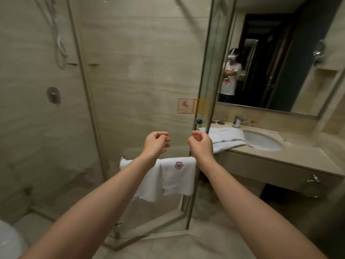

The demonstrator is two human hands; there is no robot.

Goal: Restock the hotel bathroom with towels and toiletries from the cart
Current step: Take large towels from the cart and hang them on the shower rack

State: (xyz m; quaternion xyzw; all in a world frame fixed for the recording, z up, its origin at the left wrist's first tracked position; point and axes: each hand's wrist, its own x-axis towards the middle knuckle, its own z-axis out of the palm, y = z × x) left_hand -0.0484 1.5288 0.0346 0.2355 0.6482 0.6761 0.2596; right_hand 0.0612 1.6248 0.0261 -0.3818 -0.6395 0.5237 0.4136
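place: hotel-type bathroom | shower: glass enclosure [204, 75] with hose [59, 43] | washstand: stone table [298, 157], sunk basin [261, 141], tap [238, 122], wide mirror [280, 53] | linen: white emblem towel [178, 177] hanging over rail [122, 157], folded towels [225, 136] on table | toilet [9, 242] at lower left

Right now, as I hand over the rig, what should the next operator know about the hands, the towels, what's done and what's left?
Left hand: fingers loosely curled, holding nothing, above the towel bar.
Right hand: the same, empty, beside the edge of the shower glass.
Towels: a plain towel and an emblem towel hang side by side on the bar. A third white towel lies on the counter, left of the sink.
Done: the bar looks stocked.
Left: probably placing the counter towel and setting out the toiletries. The cart is not in view.
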